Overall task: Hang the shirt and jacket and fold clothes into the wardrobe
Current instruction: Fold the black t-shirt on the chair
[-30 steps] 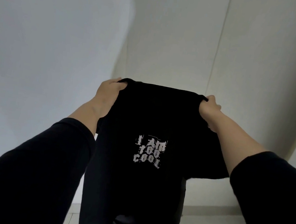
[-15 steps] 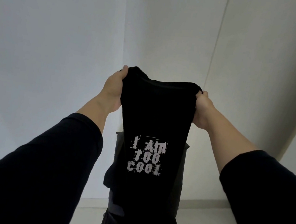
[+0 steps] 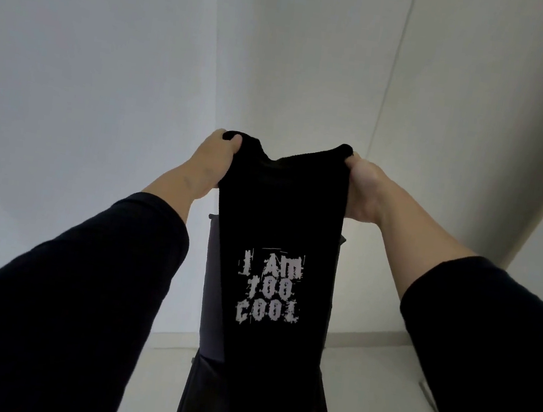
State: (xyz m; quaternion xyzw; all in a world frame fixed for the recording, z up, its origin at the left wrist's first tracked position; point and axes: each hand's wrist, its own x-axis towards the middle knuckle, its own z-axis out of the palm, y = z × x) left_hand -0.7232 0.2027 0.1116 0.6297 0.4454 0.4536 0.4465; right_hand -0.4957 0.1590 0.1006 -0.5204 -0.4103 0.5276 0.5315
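Note:
A black T-shirt [image 3: 279,213] with pale lettering "I AM TOO COOL" hangs upright in front of me, folded lengthwise into a narrow strip. My left hand [image 3: 214,160] grips its top left corner and my right hand [image 3: 365,187] grips its top right corner, both at about chest height with arms stretched forward. The shirt's lower end drops out of the bottom of the view. Behind the shirt stands a dark grey folded garment or panel [image 3: 214,288], mostly hidden.
White wardrobe walls [image 3: 90,78] enclose the space on the left, back and right, with a vertical seam [image 3: 391,83] in the back panel. A pale shelf or floor surface [image 3: 371,385] lies below, with a low ledge along the back.
The shirt's side flaps have folded in, so it went from wide to a narrow strip. Both hands came closer together and rose a little.

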